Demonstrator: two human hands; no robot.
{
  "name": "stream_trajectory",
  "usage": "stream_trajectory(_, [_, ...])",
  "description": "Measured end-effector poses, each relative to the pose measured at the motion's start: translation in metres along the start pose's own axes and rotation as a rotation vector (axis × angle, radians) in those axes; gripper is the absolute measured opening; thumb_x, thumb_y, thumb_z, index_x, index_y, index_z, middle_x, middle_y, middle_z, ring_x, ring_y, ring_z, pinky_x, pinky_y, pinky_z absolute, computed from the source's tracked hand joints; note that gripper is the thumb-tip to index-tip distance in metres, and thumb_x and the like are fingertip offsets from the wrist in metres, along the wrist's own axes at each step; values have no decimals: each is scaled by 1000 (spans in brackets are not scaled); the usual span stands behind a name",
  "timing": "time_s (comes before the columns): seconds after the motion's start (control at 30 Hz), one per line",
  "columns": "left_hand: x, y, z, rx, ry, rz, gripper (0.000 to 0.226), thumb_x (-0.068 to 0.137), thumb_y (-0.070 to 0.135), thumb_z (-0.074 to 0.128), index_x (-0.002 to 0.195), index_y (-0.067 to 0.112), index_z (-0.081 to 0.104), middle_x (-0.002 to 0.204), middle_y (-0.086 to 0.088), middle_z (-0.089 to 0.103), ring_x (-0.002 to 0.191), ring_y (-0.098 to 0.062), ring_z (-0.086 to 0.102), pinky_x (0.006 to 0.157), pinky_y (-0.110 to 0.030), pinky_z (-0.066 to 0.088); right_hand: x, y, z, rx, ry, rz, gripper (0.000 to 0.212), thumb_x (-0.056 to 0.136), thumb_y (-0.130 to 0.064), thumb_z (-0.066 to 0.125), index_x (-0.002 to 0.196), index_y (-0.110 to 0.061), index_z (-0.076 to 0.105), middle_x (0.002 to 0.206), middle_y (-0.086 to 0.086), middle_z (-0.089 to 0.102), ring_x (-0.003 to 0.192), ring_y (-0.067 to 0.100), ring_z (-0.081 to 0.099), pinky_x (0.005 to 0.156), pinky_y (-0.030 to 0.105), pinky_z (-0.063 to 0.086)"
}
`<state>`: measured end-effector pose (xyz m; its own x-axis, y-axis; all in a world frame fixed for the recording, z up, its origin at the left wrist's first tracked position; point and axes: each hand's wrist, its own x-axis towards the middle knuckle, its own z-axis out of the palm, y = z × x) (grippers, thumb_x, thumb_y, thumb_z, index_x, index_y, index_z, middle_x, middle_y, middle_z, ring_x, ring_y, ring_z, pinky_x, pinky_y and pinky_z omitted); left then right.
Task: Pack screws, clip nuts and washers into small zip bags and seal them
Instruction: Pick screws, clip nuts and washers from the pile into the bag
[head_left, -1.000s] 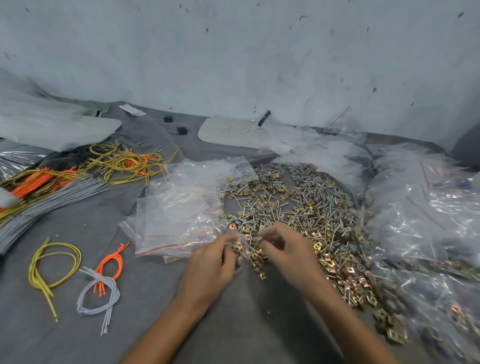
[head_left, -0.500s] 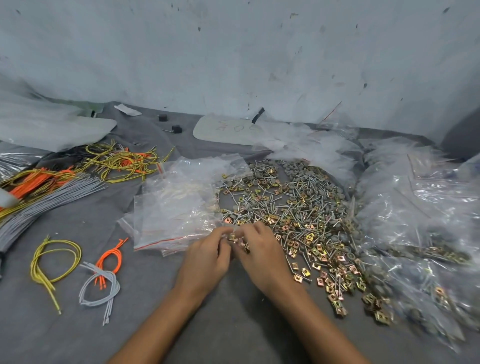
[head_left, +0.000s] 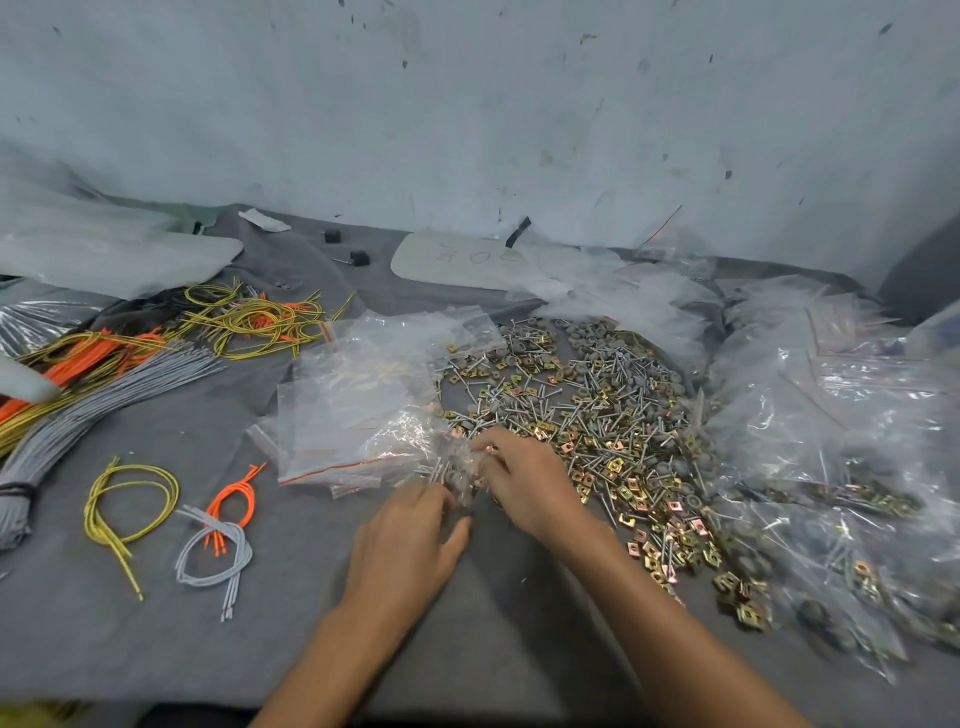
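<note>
Stock of empty zip bags (head_left: 358, 410) lies just left of the action. Left hand (head_left: 410, 540) and right hand (head_left: 524, 483) sit close together, both pinching one small zip bag (head_left: 460, 475) between them; it is too blurred to tell where its mouth points. Loose hardware pile (head_left: 587, 410) spreads immediately right, so the right hand looks nearer for picking.

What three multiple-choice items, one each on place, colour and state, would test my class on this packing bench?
1. The stack of empty zip bags lies where from the loose hardware pile? A left of it; B right of it; C behind it.
2. The small wire bundle between the yellow loop and grey loop is: A blue; B orange; C green.
3. The left hand and right hand: A lie flat; B hold a small zip bag; C hang idle.
Answers: A, bags sit left of the pile; B, plainly orange; B, both grip the bag.
</note>
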<state>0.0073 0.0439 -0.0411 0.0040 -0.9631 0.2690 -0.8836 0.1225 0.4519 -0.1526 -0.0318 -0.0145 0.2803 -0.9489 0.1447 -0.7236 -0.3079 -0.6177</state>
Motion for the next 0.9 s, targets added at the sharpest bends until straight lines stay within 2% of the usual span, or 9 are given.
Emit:
stream_trajectory(0.1, [-1, 4, -6, 44, 16, -9, 17, 91, 42, 59, 99, 27, 63, 99, 7, 66, 99, -20, 62, 75, -36, 50, 1, -4, -6, 74, -18, 43, 19, 97, -23, 58, 111, -33, 65, 65, -6, 64, 54, 5, 51, 57, 28, 40])
stream_trajectory(0.17, [-2, 7, -14, 30, 70, 4, 11, 86, 36, 66, 94, 28, 65, 94, 8, 67, 93, -20, 64, 70, -36, 51, 1, -9, -12, 122, -23, 60, 20, 95, -22, 59, 107, -34, 68, 57, -10, 60, 49, 5, 48, 51, 21, 36])
stream_trajectory(0.27, [-6, 11, -25, 17, 119, 31, 14, 79, 32, 72, 89, 28, 63, 89, 11, 63, 89, -19, 63, 65, -37, 54, 3, -21, -25, 249, -34, 107, 19, 90, -19, 58, 97, -31, 71, 57, -6, 62, 43, 4, 41, 45, 21, 33])
stream_trajectory(0.37, [-8, 15, -37, -29, 186, 69, 11, 81, 28, 70, 89, 27, 64, 87, 11, 63, 87, -20, 63, 65, -38, 54, 3, -34, -41, 348, -50, 133, 22, 87, -17, 57, 94, -29, 74, 65, 1, 70, 42, 6, 42, 43, 20, 31])
stream_trajectory(0.47, [-5, 17, -52, -146, 279, 55, 11, 85, 22, 73, 91, 28, 66, 86, 15, 61, 80, -13, 58, 69, -36, 52, -2, -46, -60, 477, -48, 153, 18, 89, -17, 60, 95, -26, 74, 67, 1, 71, 46, 3, 46, 47, 20, 35])
stream_trajectory(0.53, [-1, 19, -63, -279, 315, 53, 10, 86, 23, 74, 90, 28, 67, 85, 16, 62, 76, -7, 56, 70, -30, 50, -7, -53, -72, 557, -50, 156, 19, 91, -13, 60, 98, -23, 75, 67, 4, 72, 52, 4, 51, 52, 20, 39])
stream_trajectory(0.67, [-1, 29, -84, -588, 316, 32, 8, 89, 26, 75, 90, 34, 71, 85, 13, 68, 72, -9, 60, 60, -15, 41, -20, -63, -94, 695, -82, 147, 19, 94, -5, 59, 98, -11, 76, 70, 5, 71, 54, 3, 56, 48, 17, 38])
stream_trajectory(0.8, [-1, 40, -101, -662, 307, 57, 9, 85, 42, 67, 90, 37, 72, 83, 13, 69, 67, -12, 58, 58, -18, 42, -32, -65, -111, 807, -128, 158, 21, 95, -5, 59, 97, -10, 79, 74, 7, 70, 59, 9, 50, 48, 21, 33])
stream_trajectory(0.9, [4, 43, -109, -626, 274, 81, 3, 88, 37, 68, 89, 36, 70, 83, 15, 68, 65, -16, 56, 60, -27, 46, -37, -65, -121, 808, -151, 117, 21, 96, -10, 60, 95, -16, 81, 73, 5, 69, 58, 7, 50, 48, 17, 36])
